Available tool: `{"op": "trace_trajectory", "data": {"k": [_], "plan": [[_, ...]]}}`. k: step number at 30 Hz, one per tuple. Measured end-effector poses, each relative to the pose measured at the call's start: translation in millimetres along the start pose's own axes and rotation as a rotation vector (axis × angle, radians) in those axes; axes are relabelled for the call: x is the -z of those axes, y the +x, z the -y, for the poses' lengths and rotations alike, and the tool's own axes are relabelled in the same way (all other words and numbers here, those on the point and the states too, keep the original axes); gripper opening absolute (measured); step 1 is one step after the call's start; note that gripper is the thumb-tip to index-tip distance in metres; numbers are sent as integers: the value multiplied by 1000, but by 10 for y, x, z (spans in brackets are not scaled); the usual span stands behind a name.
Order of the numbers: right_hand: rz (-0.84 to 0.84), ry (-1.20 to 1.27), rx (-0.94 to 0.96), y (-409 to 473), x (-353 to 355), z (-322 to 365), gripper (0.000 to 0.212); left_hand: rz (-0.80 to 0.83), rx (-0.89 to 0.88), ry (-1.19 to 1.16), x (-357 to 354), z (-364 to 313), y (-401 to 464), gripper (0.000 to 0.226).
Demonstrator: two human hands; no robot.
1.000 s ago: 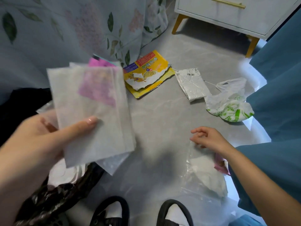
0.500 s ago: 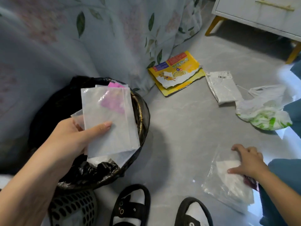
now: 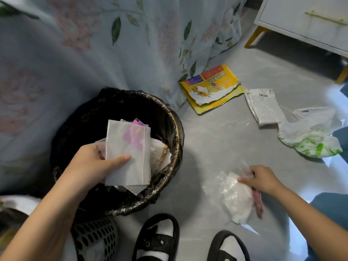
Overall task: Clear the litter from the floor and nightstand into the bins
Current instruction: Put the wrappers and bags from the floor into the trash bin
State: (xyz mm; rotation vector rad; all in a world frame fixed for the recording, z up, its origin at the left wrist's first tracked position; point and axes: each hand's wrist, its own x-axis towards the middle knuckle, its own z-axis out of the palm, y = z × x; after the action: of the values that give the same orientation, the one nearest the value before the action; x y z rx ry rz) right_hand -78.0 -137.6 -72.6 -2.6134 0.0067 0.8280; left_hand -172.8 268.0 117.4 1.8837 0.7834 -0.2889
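**Drop risk at the bin, loose hold on the floor bag**

I read two hazards here. First, the left hand holds a stack of flat translucent wrappers over the black-lined bin, thumb on top and fingers beneath. The stack is fanned and its lower corner overhangs the near rim. If I release it as it sits, I judge that a light sheet could slide out over the rim onto the floor rather than into the bin.

Second, the right hand pinches one edge of a clear plastic bag lying on the floor. The film is slack, and a pink item lies at its right edge; I cannot tell whether it is inside the bag. A lift from one edge could spill it.

Position relative to each grip: the wrappers extend up and away from the left thumb, above the bin's opening. The clear bag trails down and leftward from the right fingertips.

Remaining litter sits well apart from both hands: a yellow packet, a white mailer and a green-printed bag.
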Motion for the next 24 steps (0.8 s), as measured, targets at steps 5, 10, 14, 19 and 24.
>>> {"op": "trace_trajectory", "data": {"k": [5, 10, 14, 19, 24], "plan": [[-54, 49, 109, -26, 254, 502, 42, -188, -29, 426, -81, -9, 60, 41], [-105, 160, 196, -185, 668, 846, 32, -307, -133, 668, -147, -85, 5, 74], [-56, 294, 239, -380, 1060, 1058, 20, -334, -259, 656, -196, -281, -78, 70], [34, 396, 338, -631, 1446, 1323, 25, -241, -503, 460, -438, -655, -275, 61], [194, 509, 488, -912, 1697, 1666, 15, 70, -535, 122, -802, -762, -491, 71]]}}
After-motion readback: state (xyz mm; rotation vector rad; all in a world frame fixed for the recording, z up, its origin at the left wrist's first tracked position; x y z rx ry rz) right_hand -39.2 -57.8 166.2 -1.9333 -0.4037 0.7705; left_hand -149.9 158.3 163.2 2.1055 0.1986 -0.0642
